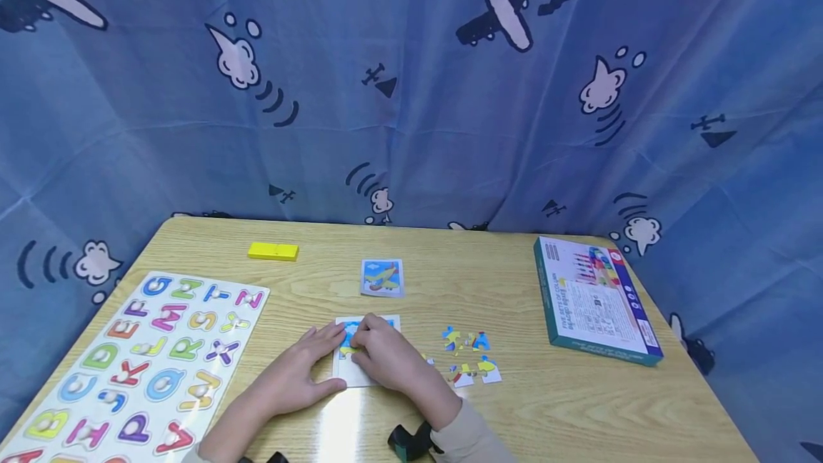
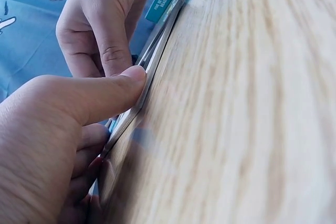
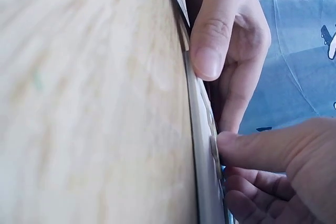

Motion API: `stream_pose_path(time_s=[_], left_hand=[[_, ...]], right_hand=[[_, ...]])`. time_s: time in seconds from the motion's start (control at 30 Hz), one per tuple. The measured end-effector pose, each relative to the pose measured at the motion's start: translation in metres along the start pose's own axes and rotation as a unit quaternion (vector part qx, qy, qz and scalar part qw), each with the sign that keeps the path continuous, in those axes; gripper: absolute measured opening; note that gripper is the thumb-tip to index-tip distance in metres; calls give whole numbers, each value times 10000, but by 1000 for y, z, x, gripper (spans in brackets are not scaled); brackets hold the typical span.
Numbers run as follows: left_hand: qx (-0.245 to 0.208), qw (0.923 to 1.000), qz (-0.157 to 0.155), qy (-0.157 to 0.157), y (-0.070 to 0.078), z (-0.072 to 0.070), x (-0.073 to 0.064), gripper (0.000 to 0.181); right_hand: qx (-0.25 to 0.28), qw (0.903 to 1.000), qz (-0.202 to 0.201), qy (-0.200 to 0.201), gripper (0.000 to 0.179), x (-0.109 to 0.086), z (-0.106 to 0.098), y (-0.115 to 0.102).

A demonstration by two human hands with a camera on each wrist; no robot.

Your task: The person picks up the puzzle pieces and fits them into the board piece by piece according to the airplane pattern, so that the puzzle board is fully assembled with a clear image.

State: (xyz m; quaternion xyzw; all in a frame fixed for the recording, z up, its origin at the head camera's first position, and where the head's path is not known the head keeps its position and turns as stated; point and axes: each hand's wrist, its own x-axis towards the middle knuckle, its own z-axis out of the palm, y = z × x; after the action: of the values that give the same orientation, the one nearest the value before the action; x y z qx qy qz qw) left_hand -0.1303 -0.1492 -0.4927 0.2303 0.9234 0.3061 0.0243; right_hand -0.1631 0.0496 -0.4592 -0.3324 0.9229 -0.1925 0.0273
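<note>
A small square puzzle board (image 1: pixel 355 376) with a blue and yellow picture partly filled in lies on the table. My left hand (image 1: pixel 297 371) rests along its left side, fingers extended across the upper left and the thumb on the lower left edge. Over the middle of the board, my right hand (image 1: pixel 391 356) has its fingers curled and pinches a thin puzzle piece (image 3: pixel 214 149) low at the board's surface. The right fingers cover much of the picture. Loose puzzle pieces (image 1: pixel 484 341) in blue, yellow and white lie right of the board.
A picture card (image 1: pixel 382 277) showing a yellow plane lies behind the board. An alphabet board (image 1: pixel 151 349) with knobbed letters fills the left side. A yellow block (image 1: pixel 273 251) sits at the back left, a green-edged box (image 1: pixel 598 299) at the right. A patterned blue curtain (image 1: pixel 411 91) hangs behind.
</note>
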Motion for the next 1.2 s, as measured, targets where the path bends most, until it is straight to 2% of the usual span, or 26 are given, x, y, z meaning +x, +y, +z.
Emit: stream_pose_path(time_s=[0.27,0.4,0.57,0.73,0.87,1.03,1.2], left_hand=[[269,9983,440,286,0,2,-1,65],[459,9943,830,491,2,3,-1,54],[689,9893,1194,469,5,6,2,53],[696,9903,1131,399,7,7,3,55],[627,9911,1111,369,6,8,4,55],[509,9926,1065,277,6,8,4,53],[521,9934,996,233,5,8,4,54]], right_hand=[[392,9992,78,83,15,1,2,3],[430,9989,127,123,14,2,3,4],[405,9989,58,228,9,4,3,5],[475,9987,41,177,10,5,2,6],[482,9987,150,7,16,3,-3,8],[638,9959,621,-138,31,0,-14,18],[962,9901,1022,-36,39,-7,-25,37]])
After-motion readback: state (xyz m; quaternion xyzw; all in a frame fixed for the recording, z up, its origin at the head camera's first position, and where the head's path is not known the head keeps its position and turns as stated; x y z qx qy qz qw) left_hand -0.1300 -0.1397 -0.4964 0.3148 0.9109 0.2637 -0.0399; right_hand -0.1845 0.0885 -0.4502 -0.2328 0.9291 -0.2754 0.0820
